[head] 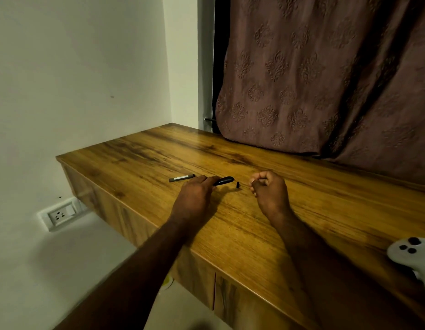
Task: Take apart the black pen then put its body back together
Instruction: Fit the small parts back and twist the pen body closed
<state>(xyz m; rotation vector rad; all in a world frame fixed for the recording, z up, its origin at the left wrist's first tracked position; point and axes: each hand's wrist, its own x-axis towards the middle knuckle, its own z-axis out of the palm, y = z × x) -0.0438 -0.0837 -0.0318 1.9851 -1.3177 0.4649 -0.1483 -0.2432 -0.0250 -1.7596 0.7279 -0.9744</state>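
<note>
The black pen body (pixel 223 180) lies low over the wooden tabletop (pixel 254 229), with my left hand (pixel 197 194) gripping its left end. A small black pen part (pixel 237 185) stands on the wood just right of the body's tip. A grey refill-like piece (pixel 181 178) lies on the table behind my left hand. My right hand (pixel 268 189) hovers to the right of the small part, fingers curled in; I cannot tell whether they pinch something small.
A white game controller (pixel 411 254) rests at the table's right front edge. A brown patterned curtain (pixel 325 79) hangs along the back. A white wall with a power socket (pixel 60 215) is at the left, beyond the table's left edge.
</note>
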